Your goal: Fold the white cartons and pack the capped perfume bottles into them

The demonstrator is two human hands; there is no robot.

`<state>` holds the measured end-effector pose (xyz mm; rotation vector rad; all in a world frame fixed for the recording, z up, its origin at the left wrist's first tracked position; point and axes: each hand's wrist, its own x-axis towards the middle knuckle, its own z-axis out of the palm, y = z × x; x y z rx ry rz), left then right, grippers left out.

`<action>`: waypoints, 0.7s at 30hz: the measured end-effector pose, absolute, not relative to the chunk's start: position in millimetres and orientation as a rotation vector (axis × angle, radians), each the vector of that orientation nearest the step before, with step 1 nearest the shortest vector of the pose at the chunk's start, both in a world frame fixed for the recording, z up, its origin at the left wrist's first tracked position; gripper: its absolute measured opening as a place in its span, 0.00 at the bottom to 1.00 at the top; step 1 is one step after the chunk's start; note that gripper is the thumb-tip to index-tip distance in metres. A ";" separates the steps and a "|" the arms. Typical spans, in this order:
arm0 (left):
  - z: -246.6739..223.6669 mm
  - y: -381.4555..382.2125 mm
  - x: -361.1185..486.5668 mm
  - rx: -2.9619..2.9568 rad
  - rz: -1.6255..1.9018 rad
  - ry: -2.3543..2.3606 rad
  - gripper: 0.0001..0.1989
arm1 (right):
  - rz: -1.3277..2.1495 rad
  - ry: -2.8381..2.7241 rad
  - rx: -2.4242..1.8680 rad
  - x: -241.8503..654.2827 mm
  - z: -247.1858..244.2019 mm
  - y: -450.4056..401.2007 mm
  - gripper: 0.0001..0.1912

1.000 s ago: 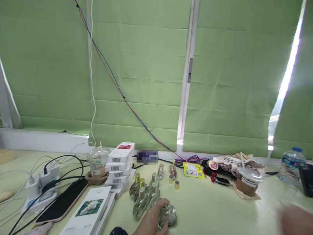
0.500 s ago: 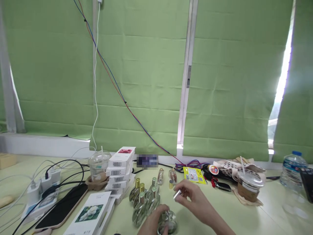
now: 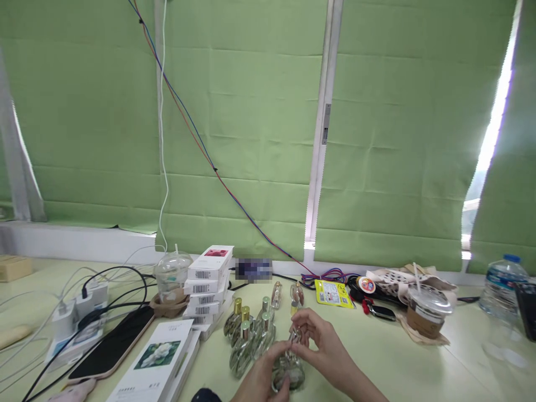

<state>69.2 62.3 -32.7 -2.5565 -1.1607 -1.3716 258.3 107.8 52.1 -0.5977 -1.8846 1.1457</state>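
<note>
Close to the table's near edge, my left hand [image 3: 263, 373] is closed around a clear, rounded glass perfume bottle [image 3: 290, 375]. My right hand [image 3: 320, 341] meets it at the bottle's top, fingers pinched on a small silver cap [image 3: 295, 335]. Whether the cap sits fully on the neck is hidden by the fingers. Just left of my hands stand several glass perfume bottles [image 3: 242, 354] with green or gold caps [image 3: 238, 305]. Behind my right hand are two small ornate bottles: a clear one [image 3: 276, 296] and a brownish one [image 3: 297, 297].
On the left are stacked white boxes [image 3: 209, 282], flat boxes [image 3: 154, 363], a phone [image 3: 113, 343], chargers with tangled cables [image 3: 84, 307] and a plastic cup [image 3: 172, 279]. A yellow packet [image 3: 334, 294], a lidded drink cup [image 3: 426, 318] and a water bottle [image 3: 502, 285] stand right.
My right hand has moved down and left, bringing the silver cap from beside the bottle to its top. My left hand still holds the bottle. The view has shifted slightly.
</note>
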 end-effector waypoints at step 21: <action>-14.4 56.0 75.5 -2.816 -1.445 -1.552 0.28 | 1.086 -2.033 -0.655 251.0 29.4 106.4 0.23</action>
